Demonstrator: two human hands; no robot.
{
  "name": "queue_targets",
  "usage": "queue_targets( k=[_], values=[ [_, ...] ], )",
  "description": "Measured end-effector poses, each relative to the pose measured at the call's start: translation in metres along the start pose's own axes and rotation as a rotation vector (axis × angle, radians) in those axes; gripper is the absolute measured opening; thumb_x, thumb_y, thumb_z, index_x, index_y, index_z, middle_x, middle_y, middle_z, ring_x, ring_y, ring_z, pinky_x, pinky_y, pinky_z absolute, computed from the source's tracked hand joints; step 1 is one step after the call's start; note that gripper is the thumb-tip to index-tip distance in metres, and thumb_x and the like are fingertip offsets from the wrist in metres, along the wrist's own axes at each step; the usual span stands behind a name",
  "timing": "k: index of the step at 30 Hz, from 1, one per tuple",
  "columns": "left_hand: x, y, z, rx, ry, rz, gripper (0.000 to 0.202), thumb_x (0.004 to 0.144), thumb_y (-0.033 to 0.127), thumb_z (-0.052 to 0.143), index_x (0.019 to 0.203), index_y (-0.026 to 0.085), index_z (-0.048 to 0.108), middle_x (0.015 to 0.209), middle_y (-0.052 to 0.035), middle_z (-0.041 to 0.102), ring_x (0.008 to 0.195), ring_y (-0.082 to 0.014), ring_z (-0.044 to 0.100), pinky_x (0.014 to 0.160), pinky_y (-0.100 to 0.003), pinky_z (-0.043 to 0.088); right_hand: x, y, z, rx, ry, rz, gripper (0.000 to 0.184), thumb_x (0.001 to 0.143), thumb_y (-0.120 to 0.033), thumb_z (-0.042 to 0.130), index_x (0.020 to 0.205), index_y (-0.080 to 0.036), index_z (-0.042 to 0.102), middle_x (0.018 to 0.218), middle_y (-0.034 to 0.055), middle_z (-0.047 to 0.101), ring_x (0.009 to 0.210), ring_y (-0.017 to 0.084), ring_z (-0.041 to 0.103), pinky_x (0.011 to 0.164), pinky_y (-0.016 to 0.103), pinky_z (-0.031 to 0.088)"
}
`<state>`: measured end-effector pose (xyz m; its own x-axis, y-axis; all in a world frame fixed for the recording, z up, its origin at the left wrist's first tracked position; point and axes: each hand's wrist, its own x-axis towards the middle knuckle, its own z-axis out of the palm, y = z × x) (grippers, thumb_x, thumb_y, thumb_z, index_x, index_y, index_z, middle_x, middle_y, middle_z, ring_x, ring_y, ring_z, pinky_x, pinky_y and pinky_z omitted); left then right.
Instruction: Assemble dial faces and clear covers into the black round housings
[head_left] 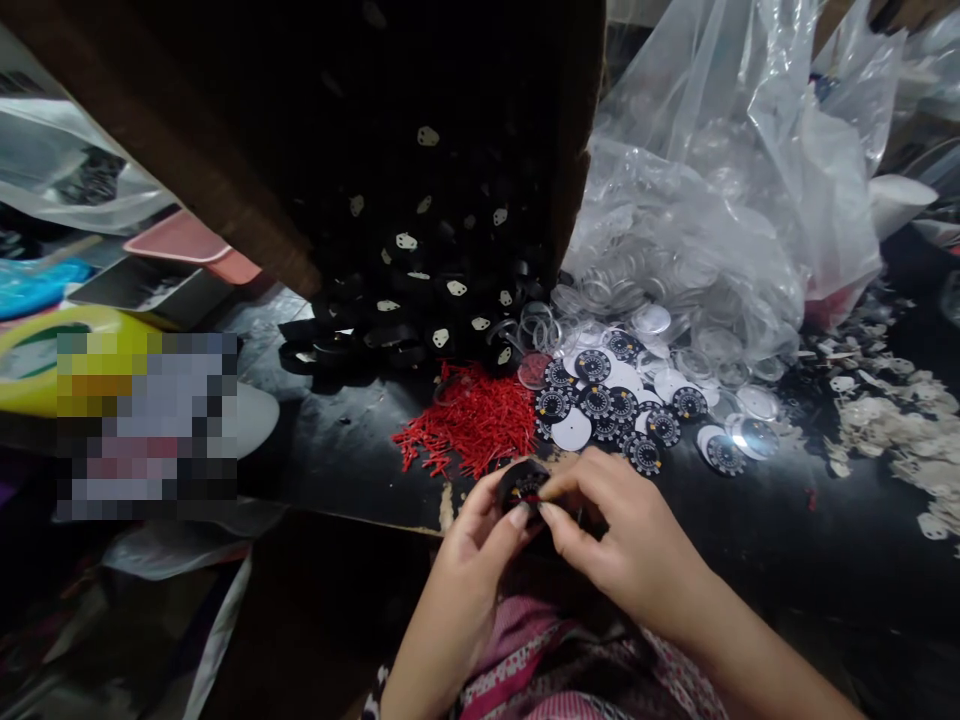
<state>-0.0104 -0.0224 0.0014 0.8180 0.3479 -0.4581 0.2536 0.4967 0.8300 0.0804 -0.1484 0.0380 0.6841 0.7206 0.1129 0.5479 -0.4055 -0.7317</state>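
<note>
My left hand (486,530) is closed around a small round black case (517,478), thumb in front and fingers behind. A printed dial shows inside the case, tilted toward me. From the right, my right hand (616,520) pinches at the dial's face with thumb and forefinger. A bit of red shows at those fingertips, like one of the thin red pointers; most of it is hidden. Just beyond my hands lies a heap of thin red pointers (480,418). To its right are black printed dials (598,400), white discs (571,430) and clear round covers (637,285).
A tipped cardboard box (589,170) holds black parts with pale plates (406,241). Clear plastic bags (720,130) stand at the back right. Pale flat pieces (892,420) are heaped at the far right. A yellow container (97,350) and a pink tray (176,238) are at left.
</note>
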Motion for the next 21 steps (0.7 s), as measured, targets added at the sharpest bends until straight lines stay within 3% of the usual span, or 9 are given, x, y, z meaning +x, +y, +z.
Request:
queue_targets(
  k=[3, 7, 10, 14, 16, 19, 20, 21],
  values=[
    [0.0, 0.001, 0.001, -0.055, 0.001, -0.06, 0.041, 0.079, 0.035, 0.072, 0.119, 0.03, 0.065, 0.129, -0.0022, 0.067, 0.125, -0.0235, 0.056, 0.107, -0.034, 0.043, 0.002, 0.003, 0.001, -0.163, 0.019, -0.129, 0.01, 0.09, -0.014, 0.053, 0.095, -0.018, 0.061, 0.09, 0.0039, 0.065, 0.084, 0.019, 0.057, 0.078, 0.033, 0.035],
    [-0.001, 0.002, 0.003, 0.014, 0.093, -0.099, 0.039, 0.079, 0.042, 0.07, 0.116, 0.029, 0.069, 0.134, -0.002, 0.064, 0.133, -0.0241, 0.049, 0.112, -0.035, 0.037, 0.005, 0.005, 0.003, -0.348, 0.015, -0.197, 0.01, 0.089, -0.015, 0.052, 0.085, -0.017, 0.061, 0.083, 0.0046, 0.063, 0.08, 0.021, 0.056, 0.076, 0.035, 0.036],
    [0.001, -0.006, 0.004, -0.102, 0.155, -0.171, 0.035, 0.079, 0.044, 0.069, 0.111, 0.028, 0.071, 0.13, -0.0029, 0.066, 0.132, -0.0265, 0.05, 0.11, -0.039, 0.04, 0.008, 0.003, 0.004, -0.385, 0.053, -0.198, 0.009, 0.085, -0.015, 0.052, 0.08, -0.016, 0.06, 0.077, 0.0038, 0.063, 0.075, 0.019, 0.056, 0.075, 0.034, 0.038],
    [0.007, -0.026, -0.004, -0.162, 0.145, -0.167, 0.03, 0.074, 0.04, 0.072, 0.101, 0.028, 0.074, 0.124, -0.0047, 0.07, 0.136, -0.0322, 0.044, 0.104, -0.041, 0.047, 0.008, -0.003, 0.004, -0.288, 0.108, -0.039, 0.006, 0.083, -0.015, 0.057, 0.078, -0.017, 0.059, 0.076, 0.0008, 0.065, 0.073, 0.016, 0.059, 0.075, 0.031, 0.039],
    [0.01, -0.032, -0.008, -0.134, 0.117, -0.126, 0.032, 0.069, 0.035, 0.076, 0.1, 0.027, 0.074, 0.125, -0.0053, 0.069, 0.138, -0.0342, 0.04, 0.105, -0.04, 0.047, 0.007, -0.001, -0.004, -0.181, 0.048, 0.029, 0.006, 0.084, -0.016, 0.06, 0.078, -0.019, 0.06, 0.075, -0.0023, 0.067, 0.071, 0.014, 0.061, 0.074, 0.028, 0.04],
    [0.016, -0.035, -0.009, -0.135, 0.093, -0.098, 0.039, 0.073, 0.038, 0.072, 0.11, 0.027, 0.07, 0.13, -0.0063, 0.066, 0.134, -0.0345, 0.046, 0.104, -0.042, 0.047, 0.011, 0.022, -0.033, -0.168, -0.07, 0.092, 0.006, 0.087, -0.023, 0.06, 0.085, -0.024, 0.066, 0.081, -0.0048, 0.069, 0.075, 0.011, 0.064, 0.072, 0.021, 0.043],
    [0.018, -0.035, -0.008, -0.148, 0.093, -0.085, 0.04, 0.075, 0.042, 0.07, 0.113, 0.027, 0.068, 0.132, -0.0057, 0.065, 0.131, -0.0337, 0.05, 0.103, -0.043, 0.049, 0.014, 0.035, -0.047, -0.247, -0.047, 0.142, 0.009, 0.089, -0.026, 0.058, 0.09, -0.025, 0.067, 0.087, -0.0036, 0.07, 0.08, 0.011, 0.065, 0.074, 0.02, 0.044],
    [0.02, -0.035, -0.006, -0.175, 0.092, -0.067, 0.042, 0.076, 0.045, 0.069, 0.114, 0.028, 0.067, 0.133, -0.0052, 0.064, 0.129, -0.0326, 0.052, 0.102, -0.044, 0.05, 0.017, 0.049, -0.06, -0.412, 0.067, 0.287, 0.014, 0.092, -0.032, 0.054, 0.096, -0.027, 0.067, 0.096, -0.0028, 0.071, 0.087, 0.012, 0.065, 0.078, 0.021, 0.045]
  ],
)
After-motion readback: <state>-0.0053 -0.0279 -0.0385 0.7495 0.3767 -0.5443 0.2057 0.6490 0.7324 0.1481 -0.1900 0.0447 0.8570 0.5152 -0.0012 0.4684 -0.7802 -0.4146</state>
